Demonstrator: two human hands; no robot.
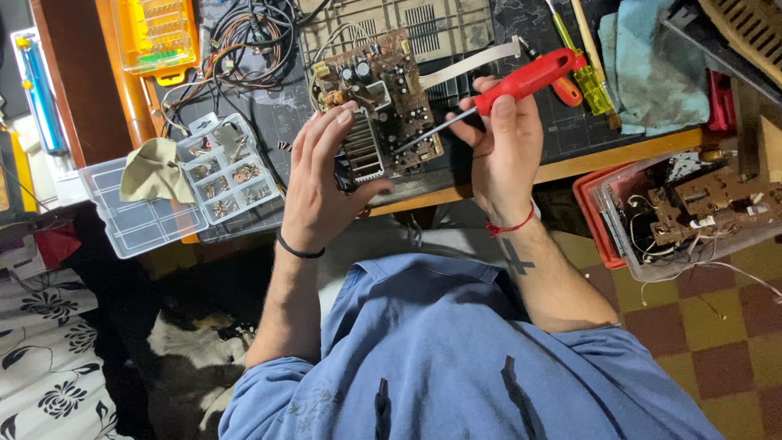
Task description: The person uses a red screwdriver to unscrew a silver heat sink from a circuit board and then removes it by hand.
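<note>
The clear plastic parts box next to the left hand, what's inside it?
The clear parts box holds small metal screws and washers sorted in its compartments. A beige cloth lies over its open lid, hiding part of it. The left hand is beside it.

Red handle on the screwdriver (pixel 529 77) at upper centre, brown circuit board (pixel 376 102) beside it. Yellow-green screwdriver (pixel 580 69) on the dark mat, teal cloth (pixel 652 69) upper right. Orange bit case (pixel 156 37) upper left, clear parts organiser (pixel 224 167) below. Blue shirt (pixel 456 358) low, brown-and-olive checked floor (pixel 717 326) lower right, black-and-white floral fabric (pixel 45 367) lower left.
</note>
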